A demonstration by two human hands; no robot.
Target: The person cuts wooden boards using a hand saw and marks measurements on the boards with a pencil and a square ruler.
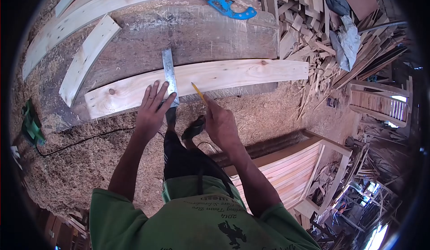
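Observation:
A pale, planed wooden board (233,74) lies across the workbench, with dark knots in its face. Over it, crosswise, sits a try square (168,66) whose metal blade reaches past the board's far edge and whose stock meets the near edge. My left hand (152,109) rests on the board with its fingers stretched out; the thumb touches the square near the stock. A yellow pencil (198,91) is pinched in my right hand (219,122), its tip over the board a little right of the blade. The palm side of each hand is hidden.
A blue-handled handsaw (228,8) lies at the back of the workbench (206,37). A shorter board (89,59) and longer boards (103,10) lie left. A green tool (32,122) with a cord sits far left. Offcuts (309,39) pile up right; a slatted wooden frame (282,169) stands near my right arm.

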